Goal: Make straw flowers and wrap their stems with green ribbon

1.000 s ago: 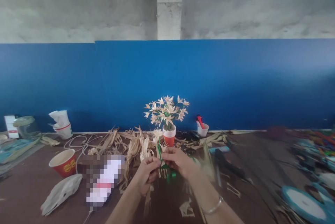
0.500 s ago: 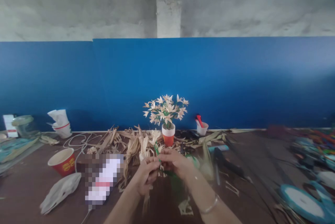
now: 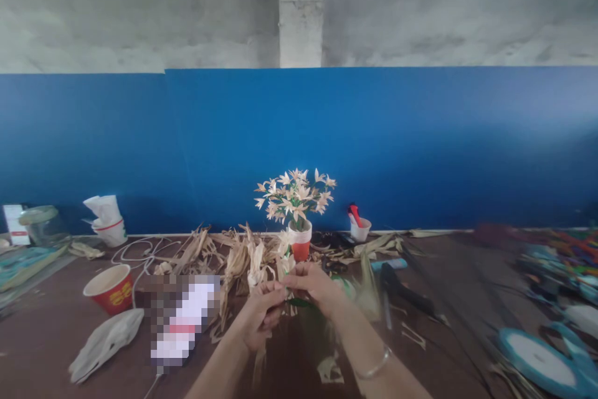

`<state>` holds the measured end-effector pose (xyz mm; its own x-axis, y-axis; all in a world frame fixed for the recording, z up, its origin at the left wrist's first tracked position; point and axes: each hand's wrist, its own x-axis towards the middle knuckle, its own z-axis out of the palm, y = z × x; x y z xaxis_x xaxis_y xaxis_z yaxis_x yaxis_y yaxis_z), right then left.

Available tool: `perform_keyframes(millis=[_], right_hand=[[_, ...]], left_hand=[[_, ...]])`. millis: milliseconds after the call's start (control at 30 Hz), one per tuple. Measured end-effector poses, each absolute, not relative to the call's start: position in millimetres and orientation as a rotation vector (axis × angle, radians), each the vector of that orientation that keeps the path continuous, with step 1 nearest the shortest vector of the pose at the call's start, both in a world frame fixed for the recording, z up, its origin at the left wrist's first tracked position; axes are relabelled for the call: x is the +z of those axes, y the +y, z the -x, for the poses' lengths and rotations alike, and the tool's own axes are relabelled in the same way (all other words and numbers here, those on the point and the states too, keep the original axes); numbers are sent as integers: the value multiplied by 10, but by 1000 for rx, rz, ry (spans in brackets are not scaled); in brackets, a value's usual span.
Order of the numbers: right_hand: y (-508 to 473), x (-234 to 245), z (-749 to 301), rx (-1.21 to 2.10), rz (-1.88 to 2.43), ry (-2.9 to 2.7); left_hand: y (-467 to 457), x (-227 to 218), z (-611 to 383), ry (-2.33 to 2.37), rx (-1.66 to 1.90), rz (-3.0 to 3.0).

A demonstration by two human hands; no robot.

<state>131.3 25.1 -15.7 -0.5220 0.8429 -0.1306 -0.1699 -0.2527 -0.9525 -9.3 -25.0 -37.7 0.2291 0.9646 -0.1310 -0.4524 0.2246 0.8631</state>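
Observation:
My left hand (image 3: pixel 262 312) and my right hand (image 3: pixel 311 287) meet in front of me, both with fingers pinched on the thin green stem of a pale husk flower (image 3: pixel 284 243). The flower points up and away from me, its petals overlapping the potted flowers behind. Fingertips cover most of the stem. Just beyond stands a bunch of cream star-shaped flowers (image 3: pixel 299 197) in an orange and white pot (image 3: pixel 300 243). Dry corn husks (image 3: pixel 255 259) lie to the left of the pot.
A red paper bowl (image 3: pixel 109 290), a crumpled white bag (image 3: pixel 107 344) and a blurred-out white device (image 3: pixel 184 321) lie on the left. Rightward are a black-handled tool (image 3: pixel 406 290), a blue ribbon roll (image 3: pixel 537 358) and a white cup (image 3: pixel 360 230). A blue panel (image 3: pixel 374 144) stands behind.
The held flower has turned and dropped slightly rightward, so less of its green stem shows. Both hands remain nearly in place, still pinched together.

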Motion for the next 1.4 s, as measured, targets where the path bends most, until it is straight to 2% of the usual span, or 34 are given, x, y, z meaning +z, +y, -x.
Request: perform_keyframes(millis=[233, 500, 733, 1000, 1200, 1400], right_hand=[[243, -73, -1433, 1841, 857, -1493], [237, 55, -1519, 1671, 867, -1761], [233, 68, -1524, 1672, 865, -1769], [253, 27, -1530, 1515, 953, -1857], [279, -43, -1500, 1585, 859, -1902], [271, -20, -1506, 1577, 879, -1910]], left_hand=[[-277, -332, 109, 804, 1099, -846], [-290, -282, 64, 914, 1148, -853], [-328, -245, 88, 898, 1064, -993], [-291, -254, 81, 1069, 1032, -1154], [-275, -211, 120, 1115, 1063, -1356], [-263, -271, 99, 1223, 990, -1209]])
